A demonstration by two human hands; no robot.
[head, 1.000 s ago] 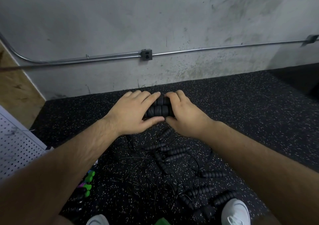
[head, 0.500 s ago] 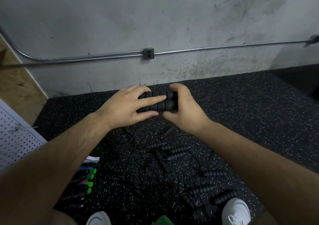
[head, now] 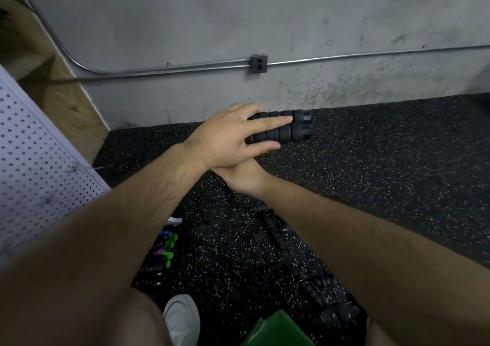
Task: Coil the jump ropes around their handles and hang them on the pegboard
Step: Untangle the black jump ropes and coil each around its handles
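The left hand holds a pair of black ribbed handles side by side, up in the air in front of the wall and above the floor. Its fingers are clamped on the pair: the forefinger lies straight along the top, the thumb presses from below, and the rest wrap the far side. The right hand sits tucked under the left wrist, and whether its fingers are apart or pinching anything I cannot tell, since the left hand covers them.

The main risk is the two handles sliding against each other. The grip covers only their near half, so the free ends can splay or twist out of line once cord is drawn around them. The cord of this pair does not show here (it may hang behind the hands). If it trails into the pile of other ropes on the floor below, a pull would likely snag and drag neighbours up with it. Wraps laid loosely would probably slip off the ends on the way to the pegboard at the left, and a slack bundle may not sit on a hook there.
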